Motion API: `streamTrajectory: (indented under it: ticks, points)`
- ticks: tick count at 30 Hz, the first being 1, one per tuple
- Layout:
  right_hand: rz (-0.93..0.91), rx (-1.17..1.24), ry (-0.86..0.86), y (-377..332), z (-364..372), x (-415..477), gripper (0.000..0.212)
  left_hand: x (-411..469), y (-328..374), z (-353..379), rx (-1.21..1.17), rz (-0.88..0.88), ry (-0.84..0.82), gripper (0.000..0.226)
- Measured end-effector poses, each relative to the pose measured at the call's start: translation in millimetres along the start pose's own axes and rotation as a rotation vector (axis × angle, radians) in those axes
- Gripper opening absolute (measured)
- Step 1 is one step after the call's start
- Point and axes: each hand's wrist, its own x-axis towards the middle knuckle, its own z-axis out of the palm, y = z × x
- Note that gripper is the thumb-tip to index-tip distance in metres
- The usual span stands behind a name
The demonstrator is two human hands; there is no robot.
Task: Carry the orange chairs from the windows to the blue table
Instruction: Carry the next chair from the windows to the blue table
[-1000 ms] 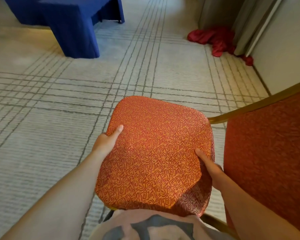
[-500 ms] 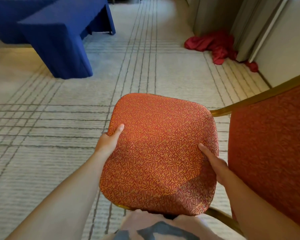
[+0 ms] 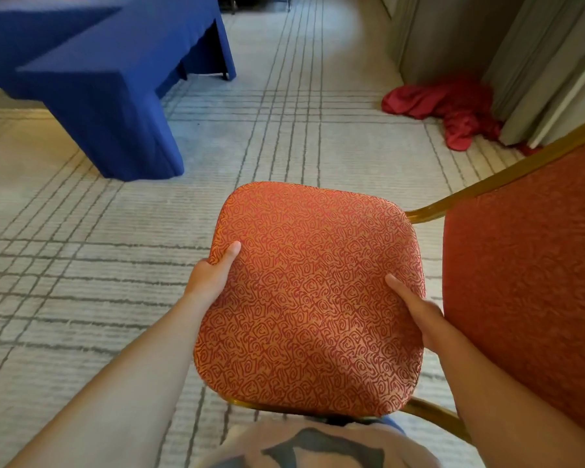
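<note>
Orange chair [image 3: 311, 298] in left hand [image 3: 210, 282], right hand [image 3: 419, 312]; blue table [image 3: 115, 79] beyond.

The chair seat [image 3: 311, 298] is orange with a dense dark-red squiggle pattern. The chair back [image 3: 527, 282] is deeper red-orange, finely mottled. The chair frame [image 3: 507, 179] is gold. The table cover [image 3: 115, 72] is plain deep blue. The carpet [image 3: 81, 265] is pale grey-beige with darker grey grid lines. The cloth [image 3: 450, 109] is plain red. The shirt [image 3: 318, 447] is grey with a dark print.

Floor [image 3: 81, 298]: pale carpet, grey lines crossing. Blue-covered bench [image 3: 115, 79] stands on it, far left. Red cloth [image 3: 453, 106] heaped on it, far right.
</note>
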Motion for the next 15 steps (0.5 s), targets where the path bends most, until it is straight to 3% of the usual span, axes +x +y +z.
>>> streamTrajectory:
  ticks: [9,15]
  points:
    - [0.071,-0.046,-0.041,-137,35,137,0.104,139,102,37,0.018,-0.088,0.029,0.127]
    - [0.112,-0.039,-0.028,-208,83,228,0.102,254,152,53,0.016,-0.108,0.02,0.114]
